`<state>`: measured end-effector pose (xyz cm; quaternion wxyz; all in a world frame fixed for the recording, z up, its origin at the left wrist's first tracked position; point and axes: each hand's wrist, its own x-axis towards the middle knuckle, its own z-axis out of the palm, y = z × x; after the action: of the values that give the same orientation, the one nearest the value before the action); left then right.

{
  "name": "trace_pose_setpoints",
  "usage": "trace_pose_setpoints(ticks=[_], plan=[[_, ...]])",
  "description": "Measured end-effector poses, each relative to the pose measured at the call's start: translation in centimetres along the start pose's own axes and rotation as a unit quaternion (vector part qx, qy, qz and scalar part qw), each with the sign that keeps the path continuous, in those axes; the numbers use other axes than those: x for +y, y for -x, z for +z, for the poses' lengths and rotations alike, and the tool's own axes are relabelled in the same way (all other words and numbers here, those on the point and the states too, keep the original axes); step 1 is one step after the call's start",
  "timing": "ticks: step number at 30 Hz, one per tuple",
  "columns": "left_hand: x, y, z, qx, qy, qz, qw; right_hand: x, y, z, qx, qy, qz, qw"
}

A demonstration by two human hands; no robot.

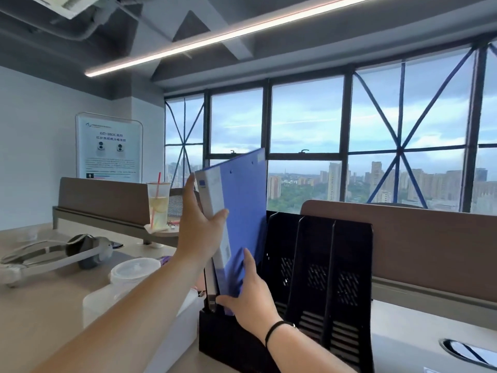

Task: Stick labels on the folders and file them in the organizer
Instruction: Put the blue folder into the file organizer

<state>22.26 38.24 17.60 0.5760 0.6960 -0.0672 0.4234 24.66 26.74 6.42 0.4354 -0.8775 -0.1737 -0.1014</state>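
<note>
A blue folder [242,200] with a white spine label stands tilted, its lower end inside the leftmost slot of the black file organizer [330,267]. My left hand [199,227] grips the spine about halfway up, thumb on the blue cover. My right hand [250,289] holds the folder's lower part, thumb and fingers pinching the cover near the organizer's front edge. A dark, thin folder edge shows just left of the blue one in the same slot. The organizer's other slots look bare.
A white headset [53,251] lies on the desk at left. A lidded white plastic tub [134,275] stands under my left forearm. A drink cup with a red straw [158,203] sits by the brown desk partition [430,246]. Windows fill the back.
</note>
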Motion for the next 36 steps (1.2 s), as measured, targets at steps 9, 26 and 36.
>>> trace_pose_setpoints(ticks=[9,26,36], plan=[[-4.9,1.9,0.4,-0.065,-0.204,0.012,0.977,1.8,0.8,0.7,-0.025,0.016,0.026,0.999],[-3.8,9.4,3.1,-0.157,-0.521,0.105,0.832,3.8,9.7,-9.5,-0.131,0.173,-0.031,0.976],[4.0,21.2,12.2,-0.466,-0.291,0.112,0.828,11.1,22.3,-23.2,-0.018,0.189,0.066,0.980]])
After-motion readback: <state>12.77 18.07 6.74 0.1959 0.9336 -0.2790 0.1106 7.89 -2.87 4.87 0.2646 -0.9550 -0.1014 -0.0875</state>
